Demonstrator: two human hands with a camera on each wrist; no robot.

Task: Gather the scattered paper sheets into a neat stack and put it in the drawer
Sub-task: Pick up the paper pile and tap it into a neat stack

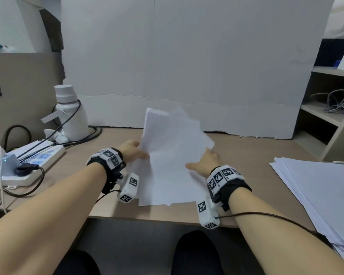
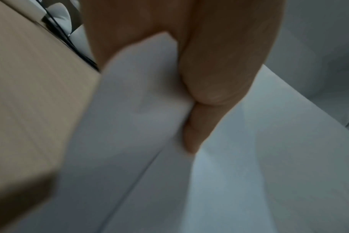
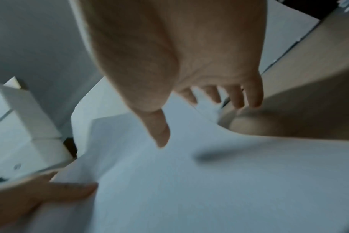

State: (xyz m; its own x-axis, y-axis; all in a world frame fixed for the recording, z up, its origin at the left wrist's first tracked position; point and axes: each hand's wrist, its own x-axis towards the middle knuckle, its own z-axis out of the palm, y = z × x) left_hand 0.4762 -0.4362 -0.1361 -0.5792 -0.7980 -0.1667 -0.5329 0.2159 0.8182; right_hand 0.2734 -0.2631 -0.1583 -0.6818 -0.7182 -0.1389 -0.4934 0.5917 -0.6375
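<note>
On the desk (image 1: 246, 155), a spare paper pile (image 1: 316, 191) lying right, power strip (image 1: 34, 161) left, left hand (image 1: 132, 150) pinching the fanned sheets (image 1: 171, 155), right hand (image 1: 206, 162) spreading flat, fingers extended.

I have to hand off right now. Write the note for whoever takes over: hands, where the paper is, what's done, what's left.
Left hand: pinches the left edge of the loose sheets, thumb on top.
Right hand: open, fingers spread against the sheets' right edge.
Sheets: mid-desk, fanned, corners askew, far ends lifted.
Second pile of paper lies at the desk's right edge, untouched.
Done: sheets gathered between both hands.
Left: square the edges, then put the stack in the drawer; no drawer is in view.
</note>
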